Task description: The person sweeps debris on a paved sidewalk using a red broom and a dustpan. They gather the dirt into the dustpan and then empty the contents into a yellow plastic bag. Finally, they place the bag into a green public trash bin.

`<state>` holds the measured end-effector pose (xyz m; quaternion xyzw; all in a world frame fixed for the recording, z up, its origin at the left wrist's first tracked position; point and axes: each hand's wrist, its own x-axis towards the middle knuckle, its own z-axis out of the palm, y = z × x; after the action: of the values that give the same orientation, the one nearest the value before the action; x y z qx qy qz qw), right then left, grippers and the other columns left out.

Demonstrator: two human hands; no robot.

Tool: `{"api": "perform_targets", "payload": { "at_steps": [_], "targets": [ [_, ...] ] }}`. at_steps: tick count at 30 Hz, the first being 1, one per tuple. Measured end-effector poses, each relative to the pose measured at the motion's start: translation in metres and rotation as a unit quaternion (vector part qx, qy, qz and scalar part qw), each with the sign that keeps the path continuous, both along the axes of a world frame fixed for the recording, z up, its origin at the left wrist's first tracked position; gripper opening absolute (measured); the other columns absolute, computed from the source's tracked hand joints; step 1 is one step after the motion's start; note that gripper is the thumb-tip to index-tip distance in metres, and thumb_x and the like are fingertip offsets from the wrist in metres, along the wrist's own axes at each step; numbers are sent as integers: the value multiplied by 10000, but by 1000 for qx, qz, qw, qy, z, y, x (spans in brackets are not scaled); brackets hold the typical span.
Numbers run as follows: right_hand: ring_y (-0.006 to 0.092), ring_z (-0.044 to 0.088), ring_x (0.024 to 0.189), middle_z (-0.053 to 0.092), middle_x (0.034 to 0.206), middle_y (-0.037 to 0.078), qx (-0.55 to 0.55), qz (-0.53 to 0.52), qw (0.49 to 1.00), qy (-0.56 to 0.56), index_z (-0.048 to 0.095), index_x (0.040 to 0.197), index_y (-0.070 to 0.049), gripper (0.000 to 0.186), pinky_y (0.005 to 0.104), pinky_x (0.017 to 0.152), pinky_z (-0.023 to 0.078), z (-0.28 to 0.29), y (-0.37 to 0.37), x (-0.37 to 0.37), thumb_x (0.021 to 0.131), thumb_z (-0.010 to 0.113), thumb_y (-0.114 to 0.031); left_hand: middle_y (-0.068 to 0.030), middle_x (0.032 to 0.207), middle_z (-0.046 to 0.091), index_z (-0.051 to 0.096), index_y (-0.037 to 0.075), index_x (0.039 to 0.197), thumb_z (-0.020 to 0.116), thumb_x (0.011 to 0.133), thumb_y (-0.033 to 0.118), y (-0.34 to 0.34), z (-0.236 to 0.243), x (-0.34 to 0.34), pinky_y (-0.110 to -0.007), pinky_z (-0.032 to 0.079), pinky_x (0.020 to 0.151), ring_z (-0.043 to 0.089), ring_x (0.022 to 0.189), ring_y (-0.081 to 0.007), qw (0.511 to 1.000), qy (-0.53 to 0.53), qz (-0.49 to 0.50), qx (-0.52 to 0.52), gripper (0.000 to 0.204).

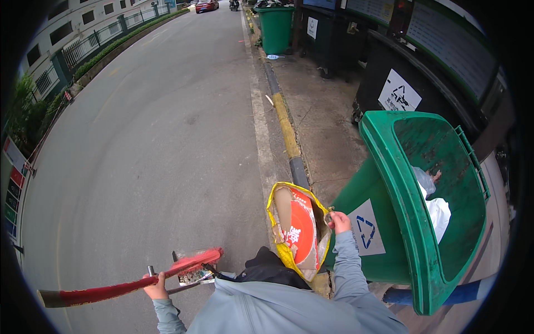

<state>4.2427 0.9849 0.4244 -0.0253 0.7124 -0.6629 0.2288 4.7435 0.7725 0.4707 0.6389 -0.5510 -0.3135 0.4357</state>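
My left hand [157,287] is closed around the red handle of a broom [119,289], held low at the left. The broom's red head [196,260] lies over a dustpan [192,276] with scraps in it, partly hidden. A short metal rod end shows beside my left fingers. My right hand [339,222] pinches the rim of a yellow-edged bag [286,253] standing by the kerb. Inside the bag are plain brown cardboard [283,207] and a red-orange printed piece [302,228]. The bag stands right beside a green wheeled bin [356,183].
The green bin is open, with white plastic bags [438,214] inside. Dark bins [411,72] line the right, and another green bin [276,30] stands farther up. A yellow-and-black kerb [286,131] edges the road [167,139]. A red car [206,5] is far ahead.
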Motion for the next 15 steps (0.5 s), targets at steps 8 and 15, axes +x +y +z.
{"api": "perform_targets", "payload": {
  "at_steps": [8,15],
  "targets": [
    [93,463,427,500,561,33,21,-112,993,-42,520,739,-7,192,203,384,378,-28,-123,-126,698,555,-191,-20,600,426,402,27,678,607,599,57,-237,15,-182,-250,365,520,399,543,-106,992,-43,-112,-48,222],
    [94,464,412,495,541,32,-4,-256,960,-109,521,727,-19,181,201,354,366,-26,-157,-239,699,554,-194,-27,624,449,419,23,713,602,613,74,-377,55,-398,-247,371,545,420,562,-110,974,-22,-220,-49,215]
  ]
}}
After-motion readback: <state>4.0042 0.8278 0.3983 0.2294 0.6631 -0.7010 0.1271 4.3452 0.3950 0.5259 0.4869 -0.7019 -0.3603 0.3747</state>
